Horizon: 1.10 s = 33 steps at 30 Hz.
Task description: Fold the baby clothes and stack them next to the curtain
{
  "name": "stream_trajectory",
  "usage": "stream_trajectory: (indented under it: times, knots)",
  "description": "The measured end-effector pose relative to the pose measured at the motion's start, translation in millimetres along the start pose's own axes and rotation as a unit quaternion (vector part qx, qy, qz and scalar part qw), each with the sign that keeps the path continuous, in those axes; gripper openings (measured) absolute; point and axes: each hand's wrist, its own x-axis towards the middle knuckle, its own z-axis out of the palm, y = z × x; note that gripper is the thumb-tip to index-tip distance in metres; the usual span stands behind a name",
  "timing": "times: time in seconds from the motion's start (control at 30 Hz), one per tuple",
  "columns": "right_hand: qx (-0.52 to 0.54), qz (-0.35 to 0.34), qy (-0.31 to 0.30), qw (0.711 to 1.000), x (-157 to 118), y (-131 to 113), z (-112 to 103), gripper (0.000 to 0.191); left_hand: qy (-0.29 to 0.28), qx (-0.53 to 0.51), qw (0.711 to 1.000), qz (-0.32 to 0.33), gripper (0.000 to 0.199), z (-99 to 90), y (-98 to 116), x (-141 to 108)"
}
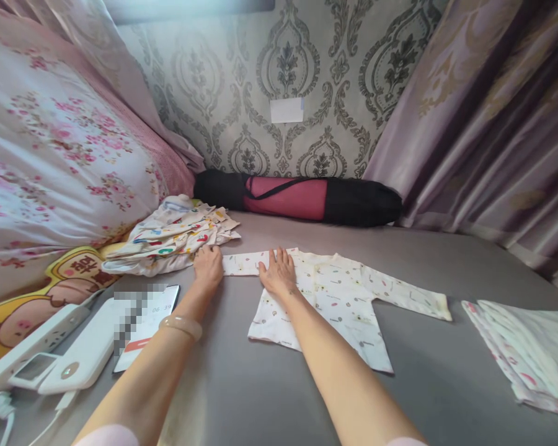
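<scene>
A small white long-sleeved baby shirt with a scattered print lies spread on the grey sheet. My left hand, with a pale bangle on its wrist, has its fingers curled over the cuff of the left-pointing sleeve, hiding the cuff. Flat on the shirt at that sleeve's shoulder rests my right hand, fingers stretched out. The other sleeve reaches out to the right, slanting toward me.
A heap of printed baby clothes lies beyond my left hand. Folded clothes are stacked at the right. A phone, a white power bank and a power strip lie at the left. Along the wall stretches a black-and-red bag.
</scene>
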Motion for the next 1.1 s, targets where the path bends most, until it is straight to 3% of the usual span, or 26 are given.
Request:
stream_trajectory:
  times: [0.1, 0.17, 0.23, 0.33, 0.47, 0.57, 0.7, 0.8, 0.97, 1.1]
  knots:
    - [0.004, 0.004, -0.001, 1.0, 0, 0, 1, 0.066, 0.03, -0.043, 0.993, 0.103, 0.037, 2.5, 22, -6]
    - [0.006, 0.005, 0.001, 1.0, 0, 0, 1, 0.064, 0.004, -0.103, 0.975, 0.195, 0.04, 10.0, 38, -12]
    - [0.008, 0.002, 0.007, 1.0, 0, 0, 1, 0.062, -0.035, -0.134, 0.964, 0.228, 0.044, 18.9, 50, -17]
    - [0.007, -0.002, 0.012, 1.0, -1, 0, 0, 0.059, -0.061, -0.109, 0.973, 0.193, 0.049, 27.8, 51, -20]
    - [0.005, -0.002, 0.013, 1.0, -3, 0, 1, 0.059, -0.082, -0.072, 0.984, 0.139, 0.054, 31.1, 29, -12]
    - [0.008, -0.001, 0.014, 1.0, -3, -1, 3, 0.059, -0.083, -0.052, 0.986, 0.136, 0.055, 32.7, 18, -6]
    - [0.066, -0.011, -0.042, 0.997, 3, 3, -9, 0.063, -0.01, -0.01, 0.991, 0.134, 0.053, 27.5, 27, -11]
    - [0.169, -0.017, -0.118, 0.978, 1, 22, -39, 0.065, 0.048, -0.034, 0.985, 0.161, 0.05, 13.9, 41, -27]
    - [0.173, -0.043, -0.097, 0.979, -50, 82, -92, 0.064, -0.024, -0.121, 0.949, 0.291, 0.05, -6.2, 69, -74]
    - [0.073, -0.039, -0.127, 0.988, -111, 115, -106, 0.065, -0.086, -0.154, 0.903, 0.393, 0.051, -4.9, 95, -125]
